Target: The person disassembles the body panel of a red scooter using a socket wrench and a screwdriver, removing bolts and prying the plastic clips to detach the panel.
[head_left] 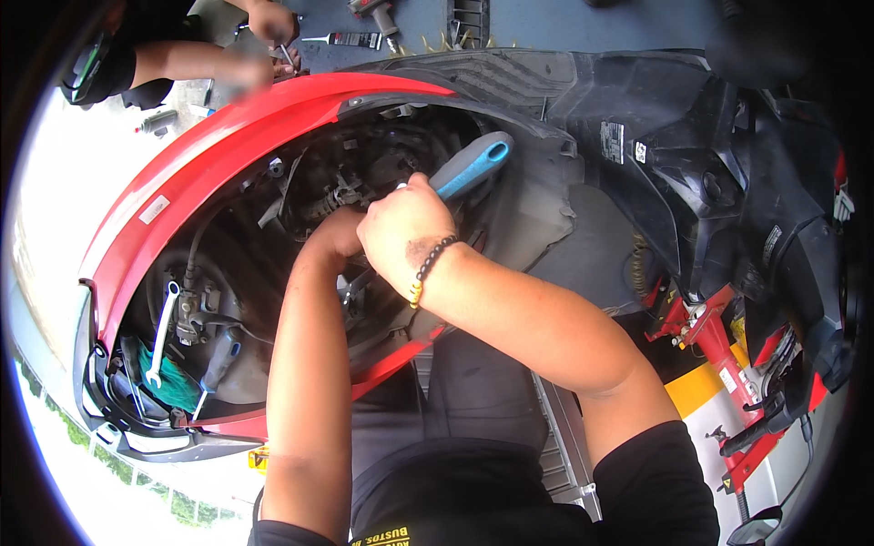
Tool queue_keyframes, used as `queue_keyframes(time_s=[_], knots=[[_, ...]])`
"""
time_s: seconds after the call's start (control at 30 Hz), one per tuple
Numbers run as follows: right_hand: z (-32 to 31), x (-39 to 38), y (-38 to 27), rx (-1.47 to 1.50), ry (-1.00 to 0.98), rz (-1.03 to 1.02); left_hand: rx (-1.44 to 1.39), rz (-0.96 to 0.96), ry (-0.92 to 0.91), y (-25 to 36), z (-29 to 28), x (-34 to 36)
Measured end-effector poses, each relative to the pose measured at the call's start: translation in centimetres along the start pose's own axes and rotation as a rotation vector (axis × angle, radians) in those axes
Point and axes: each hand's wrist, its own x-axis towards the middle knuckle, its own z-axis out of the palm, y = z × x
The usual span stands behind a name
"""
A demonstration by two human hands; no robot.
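Observation:
My right hand (410, 227) is closed over a tool with a grey and blue handle (473, 166). The handle, with a hole in its end, sticks out up and to the right; its working end is hidden. Just left of it and lower, my left hand (339, 235) reaches into the scooter's open body, its fingers out of sight behind the right hand. Around both hands are dark engine parts (337, 196), framed by the red body panel (200, 146). At the lower left of the opening lie a combination wrench (164, 332), a blue-grey screwdriver (218, 364) and a green cloth (175, 382).
A co-worker's hands (278, 64) work at the upper left, outside the red panel. A tube (355, 40) and a power tool (375, 16) lie on the floor beyond. Black scooter bodywork (665, 164) fills the right, above a red metal stand (728, 355).

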Motion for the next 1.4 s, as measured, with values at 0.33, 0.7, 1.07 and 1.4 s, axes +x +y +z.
queue_keyframes(time_s=[0.33, 0.7, 1.07, 1.4], knots=[[2.0, -14.7, -1.3, 0.483, 0.318, 0.1, -0.069, 0.266, 0.008, 5.4, 6.3, -17.7], [11.5, -21.8, 14.0, 1.661, 1.094, 0.359, -0.097, 0.431, -0.513, -4.9, 8.9, -26.5], [26.7, -0.8, 31.4, 0.777, 0.631, 0.576, 0.19, -0.35, -0.716, -10.1, -2.3, -37.6], [30.2, 1.2, 30.7, 0.878, 0.496, 0.523, 0.655, -0.05, 0.788, -4.5, -7.8, -37.4]])
